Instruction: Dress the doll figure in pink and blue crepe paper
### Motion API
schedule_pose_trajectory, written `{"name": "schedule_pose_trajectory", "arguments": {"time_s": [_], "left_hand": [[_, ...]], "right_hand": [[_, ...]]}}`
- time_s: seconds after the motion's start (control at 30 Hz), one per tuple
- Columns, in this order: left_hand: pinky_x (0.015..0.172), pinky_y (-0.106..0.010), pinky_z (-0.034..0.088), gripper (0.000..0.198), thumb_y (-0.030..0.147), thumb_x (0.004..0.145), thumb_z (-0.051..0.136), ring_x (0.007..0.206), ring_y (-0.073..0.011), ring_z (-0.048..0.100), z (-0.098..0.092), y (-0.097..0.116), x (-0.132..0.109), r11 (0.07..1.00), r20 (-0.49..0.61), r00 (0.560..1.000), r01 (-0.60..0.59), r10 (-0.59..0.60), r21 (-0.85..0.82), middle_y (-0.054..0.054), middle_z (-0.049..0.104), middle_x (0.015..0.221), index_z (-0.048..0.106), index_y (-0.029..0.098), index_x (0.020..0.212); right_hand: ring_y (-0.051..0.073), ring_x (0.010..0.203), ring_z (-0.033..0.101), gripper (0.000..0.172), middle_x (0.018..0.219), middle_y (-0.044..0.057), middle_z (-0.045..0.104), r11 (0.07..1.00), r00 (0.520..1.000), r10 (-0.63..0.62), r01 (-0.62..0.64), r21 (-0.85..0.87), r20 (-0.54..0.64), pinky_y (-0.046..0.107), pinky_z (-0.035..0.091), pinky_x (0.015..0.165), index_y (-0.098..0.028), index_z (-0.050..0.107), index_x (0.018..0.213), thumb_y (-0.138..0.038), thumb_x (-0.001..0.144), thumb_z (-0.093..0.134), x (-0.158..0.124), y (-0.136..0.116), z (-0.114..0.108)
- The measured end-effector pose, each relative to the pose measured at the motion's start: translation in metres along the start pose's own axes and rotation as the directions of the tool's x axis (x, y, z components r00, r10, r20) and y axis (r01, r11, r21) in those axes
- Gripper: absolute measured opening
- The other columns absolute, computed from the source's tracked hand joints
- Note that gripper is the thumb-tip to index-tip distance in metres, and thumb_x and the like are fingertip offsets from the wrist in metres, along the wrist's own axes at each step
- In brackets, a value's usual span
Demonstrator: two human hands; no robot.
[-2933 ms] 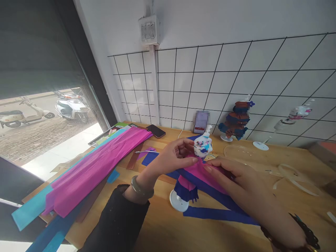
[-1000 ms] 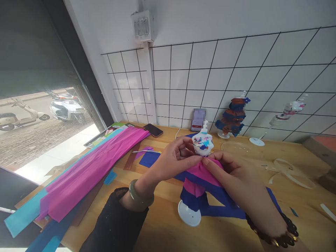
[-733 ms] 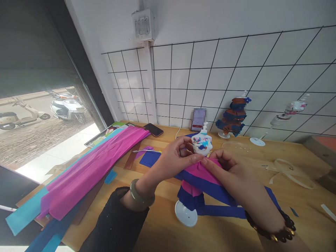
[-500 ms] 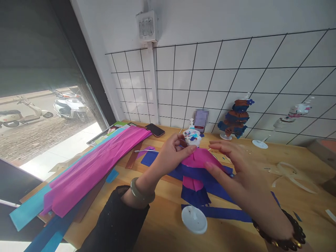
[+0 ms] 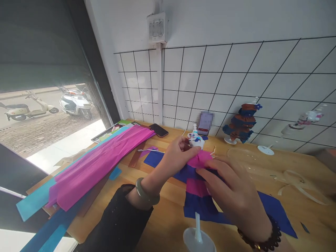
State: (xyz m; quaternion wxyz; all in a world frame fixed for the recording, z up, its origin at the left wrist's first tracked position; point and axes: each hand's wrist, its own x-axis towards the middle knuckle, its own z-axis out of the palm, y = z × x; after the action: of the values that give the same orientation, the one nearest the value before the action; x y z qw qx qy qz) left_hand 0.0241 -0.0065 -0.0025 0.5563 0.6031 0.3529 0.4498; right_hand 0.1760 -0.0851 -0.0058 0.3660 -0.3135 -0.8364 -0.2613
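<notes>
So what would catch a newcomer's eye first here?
Centre of the wooden table, the left hand pinches a small white paint-speckled stick doll while the right hand lies on its pink and dark blue crepe paper skirt. Left of them stretches a long magenta crepe paper sheet; a brown and blue paper figure stands by the tiled wall.

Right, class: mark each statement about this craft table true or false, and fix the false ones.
1. The left hand pinches the paper figure just below its painted head. True.
2. The phone lies on the pink crepe sheet. False: it lies on the table, beside the sheet.
3. A brown and blue figure stands by the tiled wall. True.
4. Both wrists are bare. False: a green bangle sits behind the left hand, a dark bead bracelet behind the right hand.
</notes>
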Motion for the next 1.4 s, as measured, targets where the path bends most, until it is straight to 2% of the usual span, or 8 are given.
{"name": "schedule_pose_trajectory", "arguments": {"time_s": [0.33,0.6,0.87,0.97,1.03,1.17,1.27,1.4], "left_hand": [[0.054,-0.02,0.033,0.033,0.037,0.074,0.068,0.059,-0.0065,0.045,0.0,0.005,-0.003,1.0,-0.022,1.0,0.017,-0.017,-0.02,0.002,0.052,0.069,0.054,0.014,0.093],[0.06,-0.022,0.038,0.034,0.037,0.074,0.068,0.064,-0.0089,0.05,-0.003,0.007,-0.002,0.998,-0.061,0.998,-0.012,0.008,-0.063,0.001,0.055,0.071,0.056,0.014,0.095],[0.063,-0.023,0.041,0.034,0.041,0.076,0.067,0.065,-0.01,0.055,-0.008,0.002,0.001,0.994,-0.051,0.998,-0.03,0.024,-0.109,0.001,0.06,0.073,0.058,0.016,0.097],[0.067,-0.024,0.043,0.035,0.039,0.076,0.067,0.07,-0.011,0.058,-0.013,0.004,0.002,0.986,-0.002,0.999,-0.033,0.033,-0.164,-0.001,0.065,0.08,0.06,0.016,0.101],[0.074,-0.025,0.045,0.035,0.037,0.076,0.068,0.077,-0.0123,0.06,-0.016,0.008,0.0,0.985,0.07,0.996,-0.034,0.047,-0.17,-0.003,0.067,0.087,0.06,0.016,0.104],[0.082,-0.028,0.045,0.034,0.033,0.078,0.068,0.088,-0.0152,0.062,-0.018,0.016,-0.004,0.993,0.251,0.966,-0.039,0.067,-0.114,-0.006,0.067,0.095,0.062,0.016,0.107],[0.082,-0.029,0.046,0.034,0.031,0.077,0.069,0.089,-0.0167,0.062,-0.017,0.019,-0.007,0.997,0.319,0.946,-0.034,0.055,-0.07,-0.007,0.067,0.092,0.063,0.015,0.106],[0.08,-0.029,0.046,0.034,0.032,0.077,0.069,0.085,-0.0153,0.061,-0.017,0.022,-0.01,0.999,0.348,0.937,-0.026,0.035,-0.03,-0.006,0.066,0.09,0.063,0.016,0.106]], "right_hand": [[0.027,0.085,0.054,0.019,0.091,0.015,0.06,0.997,0.994,-0.05,0.054,0.048,-0.097,0.042,0.047,0.064,-0.006,0.062,0.098,0.001,0.083,0.052,-0.008,-0.005,0.002],[0.023,0.085,0.058,0.023,0.091,0.011,0.065,0.998,0.997,-0.04,0.042,0.035,-0.063,0.04,0.052,0.068,-0.015,0.065,0.096,-0.001,0.084,0.051,0.0,-0.007,0.001],[0.026,0.092,0.059,0.03,0.098,0.012,0.067,0.992,0.998,-0.061,0.064,0.109,-0.034,0.045,0.052,0.077,-0.013,0.062,0.106,-0.003,0.08,0.053,-0.004,-0.011,-0.001],[0.025,0.094,0.06,0.033,0.1,0.011,0.064,0.967,0.991,0.079,-0.049,0.249,-0.112,0.045,0.051,0.081,-0.016,0.06,0.108,-0.004,0.078,0.052,-0.003,-0.012,-0.005],[0.024,0.098,0.06,0.031,0.103,0.01,0.064,0.904,0.938,0.313,-0.246,0.35,-0.148,0.043,0.051,0.083,-0.019,0.058,0.109,-0.007,0.081,0.051,-0.003,-0.01,-0.006],[0.022,0.103,0.063,0.019,0.109,0.009,0.066,0.538,0.689,0.72,-0.629,0.561,0.082,0.036,0.055,0.083,-0.023,0.058,0.109,-0.025,0.091,0.053,-0.006,0.003,0.003],[0.021,0.101,0.065,0.028,0.108,0.008,0.068,0.297,0.643,0.689,-0.671,0.679,0.334,0.034,0.057,0.081,-0.025,0.055,0.114,-0.036,0.089,0.057,-0.009,0.012,0.013],[0.022,0.097,0.065,0.035,0.106,0.009,0.068,0.159,0.633,0.572,-0.71,0.686,0.522,0.036,0.056,0.081,-0.023,0.058,0.112,-0.044,0.084,0.061,-0.007,0.015,0.014]]}}
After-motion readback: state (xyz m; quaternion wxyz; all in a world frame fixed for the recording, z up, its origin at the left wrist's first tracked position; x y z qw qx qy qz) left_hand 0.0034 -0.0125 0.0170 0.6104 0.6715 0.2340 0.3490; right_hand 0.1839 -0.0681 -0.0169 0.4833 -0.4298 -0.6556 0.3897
